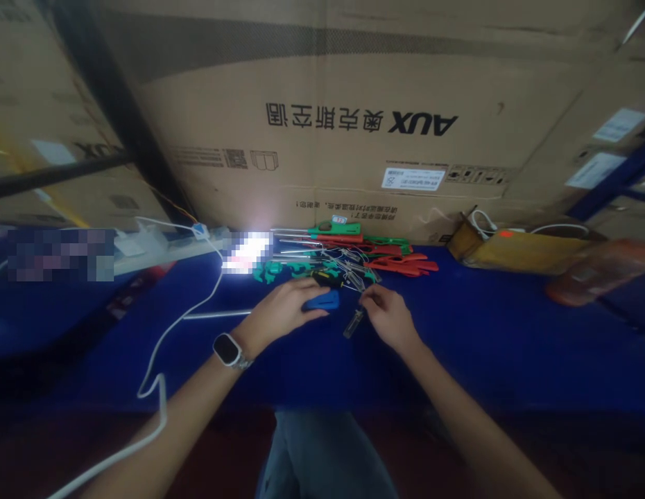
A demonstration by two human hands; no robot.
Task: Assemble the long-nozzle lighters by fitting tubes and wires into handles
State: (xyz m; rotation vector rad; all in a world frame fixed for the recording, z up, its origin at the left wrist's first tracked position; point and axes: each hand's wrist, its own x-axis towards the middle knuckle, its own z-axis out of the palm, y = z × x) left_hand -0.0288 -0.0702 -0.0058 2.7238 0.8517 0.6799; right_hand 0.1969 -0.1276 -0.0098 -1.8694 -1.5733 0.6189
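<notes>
Carton (pixel 322 163) with AUX lettering (pixel 424 123) behind left hand (pixel 281 310) around blue piece (pixel 323 301) and right hand (pixel 391 315) in a pinch, contents unclear.

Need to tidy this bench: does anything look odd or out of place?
The AUX carton behind the blue tabletop looks upside down: its lettering is inverted. The white cable looks untidy, looping loosely over the tabletop.

This looks like a storeroom or stock area with a work surface set up in it: a large brown cardboard carton printed "AUX" (pixel 327 62) stands upside down behind a flat table covered in deep blue (pixel 483 339). More brown cartons with white paper labels (pixel 614 156) show at the right, beside a dark blue metal rack bar (pixel 608 184), and a black metal frame post (pixel 114 104) rises at the left.
</notes>
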